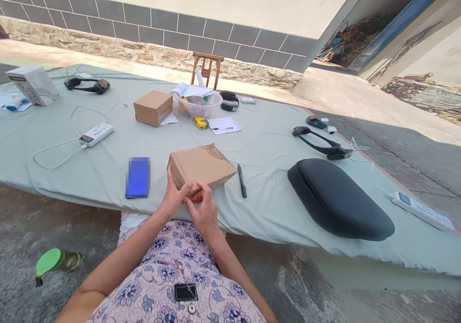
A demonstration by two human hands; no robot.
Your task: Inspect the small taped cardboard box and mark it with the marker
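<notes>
Two bare hands meet at the near edge of a cardboard box [201, 167], which sits on the bench [266, 145] right at the fingers. The left hand [175, 199] holds its near left corner, fingers along the side and thumb at the front edge. The right hand [206, 216] bends its forefinger against that edge, thumb below; I cannot tell whether it pinches anything. Together they cover part of the front face, and the contents are out of sight. Dark curved lines mark the top, on the side away from the fingers.

Just right of the fingers lies a black marker [242, 180]; to their left, a flat rectangular thing [138, 178] is blurred into blue blocks. Well to their right rests a smooth black case [338, 200], closed.

Beyond the fingers, past the box, are a yellow tape measure [200, 123] and, farther left, a second carton [149, 109]. A translucent plastic basin [196, 110] behind them holds papers and clutter too jumbled to name.

Pale, wrinkled cloth covers the bench. Farthest from the fingers stand a wooden chair [208, 55], partly hidden by the bench, and a wall [230, 6] with grey tiles above rough stone.
</notes>
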